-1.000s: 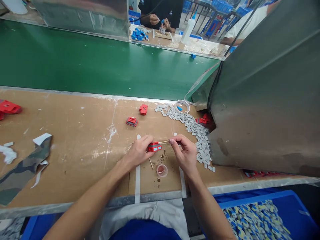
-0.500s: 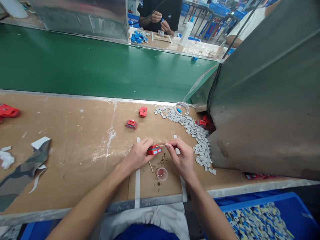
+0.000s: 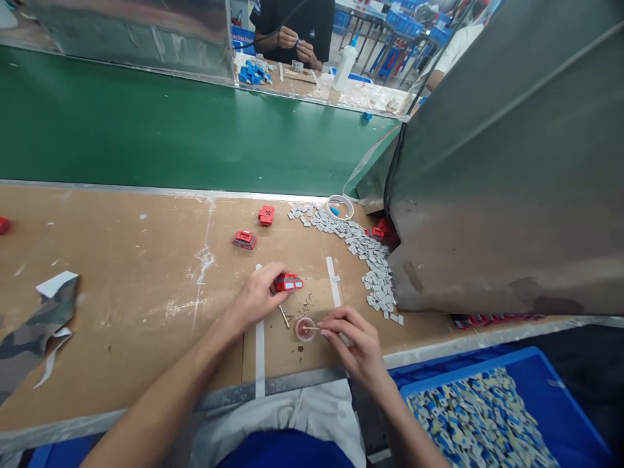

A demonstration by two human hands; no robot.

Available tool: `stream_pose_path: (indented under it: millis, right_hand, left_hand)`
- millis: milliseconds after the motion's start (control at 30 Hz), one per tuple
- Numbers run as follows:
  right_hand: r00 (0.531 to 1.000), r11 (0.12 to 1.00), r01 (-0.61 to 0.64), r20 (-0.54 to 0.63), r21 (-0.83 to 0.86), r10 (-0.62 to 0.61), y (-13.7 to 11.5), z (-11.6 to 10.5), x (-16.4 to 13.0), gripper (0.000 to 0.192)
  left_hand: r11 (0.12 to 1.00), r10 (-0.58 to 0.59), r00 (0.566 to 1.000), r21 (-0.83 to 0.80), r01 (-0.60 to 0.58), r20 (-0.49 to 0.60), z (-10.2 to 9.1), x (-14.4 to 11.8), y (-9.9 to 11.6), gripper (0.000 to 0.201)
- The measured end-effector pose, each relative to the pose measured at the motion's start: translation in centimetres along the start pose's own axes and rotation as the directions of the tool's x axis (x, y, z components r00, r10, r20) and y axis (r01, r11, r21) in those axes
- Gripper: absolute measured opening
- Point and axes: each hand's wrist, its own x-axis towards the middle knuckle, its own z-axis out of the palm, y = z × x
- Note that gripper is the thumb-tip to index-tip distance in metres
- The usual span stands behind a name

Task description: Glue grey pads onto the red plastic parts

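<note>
At the cup (image 3: 297, 333): right hand (image 3: 354, 342) pinches a stick (image 3: 312, 328), tip now inside the rim; half a second ago it was at the red toy (image 3: 291, 283). Probably a reload. Left hand (image 3: 257, 296) clamped on the toy, just beyond cup. Table (image 3: 146, 260) edge cup's near side; gray tiles (image 3: 377, 276) right; most room left.

A camouflage cloth (image 3: 46, 318) is laid toward the near edge of the tabletop (image 3: 146, 260), whose far edge, where a tape roll (image 3: 351, 209) is set, is bordered by a green surface (image 3: 146, 136).

Right-hand fingers (image 3: 336, 324), stick (image 3: 312, 328) at cup (image 3: 298, 334)
</note>
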Motion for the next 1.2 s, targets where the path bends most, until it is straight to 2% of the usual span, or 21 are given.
stream_pose_path:
  millis: [67,133,233,300,433,533,633,733,800,900,967,1067,1133,1200]
  right_hand:
    - [0.998,1.000,-0.008,0.068,-0.009,0.008,0.3,0.6,-0.6,0.018]
    - [0.997,0.998,-0.014,0.080,-0.053,0.018,1.3,0.2,-0.5,0.025]
    - [0.995,0.963,-0.092,-0.057,-0.254,0.080,4.3,-2.8,0.6,0.022]
    - [0.980,0.885,-0.195,-0.123,-0.424,0.158,6.9,-5.2,1.6,0.021]
    - [0.969,0.797,-0.212,-0.015,-0.565,0.247,10.7,-7.9,3.2,0.016]
    - [0.955,0.795,-0.216,0.045,-0.567,0.292,11.2,-8.4,4.2,0.010]
    - [0.954,0.844,-0.207,0.090,-0.495,0.287,10.1,-8.7,5.4,0.011]
    - [0.978,0.915,-0.175,0.043,-0.363,0.204,7.9,-8.2,7.5,0.012]
    - [0.990,0.959,-0.136,0.012,-0.248,0.144,6.1,-7.1,9.2,0.014]
    - [0.995,0.995,-0.092,0.032,-0.027,0.093,3.6,-4.7,11.4,0.019]
    - [0.988,0.974,-0.151,0.060,0.167,0.143,2.6,-3.0,12.2,0.016]
    - [0.964,0.881,-0.266,0.129,0.393,0.233,2.1,-0.8,12.2,0.019]
    - [0.957,0.842,-0.290,0.162,0.455,0.242,2.2,0.2,11.8,0.023]
    - [0.958,0.843,-0.285,0.168,0.456,0.234,2.5,0.9,11.3,0.025]
  left_hand:
    - [0.996,-0.040,0.999,-0.079,0.038,-0.021,-0.6,0.1,0.3,0.011]
    - [0.986,-0.081,0.995,-0.152,0.073,-0.050,-1.4,0.2,0.8,0.017]
    - [0.968,-0.135,0.987,-0.223,0.114,-0.083,-2.3,0.2,1.4,0.021]
    - [0.963,-0.147,0.986,-0.238,0.123,-0.084,-2.6,0.2,1.6,0.021]
    - [0.971,-0.136,0.987,-0.207,0.117,-0.079,-2.6,0.2,1.6,0.020]
    - [0.977,-0.122,0.989,-0.188,0.105,-0.080,-2.5,0.2,1.5,0.019]
    - [0.977,-0.103,0.991,-0.197,0.085,-0.083,-2.4,0.2,1.3,0.018]
    - [0.975,-0.090,0.993,-0.211,0.072,-0.075,-2.3,0.2,1.3,0.017]
    - [0.976,-0.085,0.993,-0.209,0.068,-0.076,-2.2,0.2,1.4,0.017]
    - [0.982,-0.072,0.994,-0.182,0.056,-0.080,-2.1,0.2,1.4,0.015]
    - [0.985,-0.059,0.994,-0.166,0.044,-0.087,-2.0,0.2,1.4,0.018]
    - [0.988,-0.041,0.994,-0.150,0.025,-0.104,-2.0,0.0,1.0,0.028]
    - [0.991,-0.003,0.995,-0.136,-0.011,-0.100,-1.9,-0.1,0.8,0.033]
    - [0.992,0.048,0.994,-0.115,-0.058,-0.094,-1.8,-0.2,0.6,0.036]
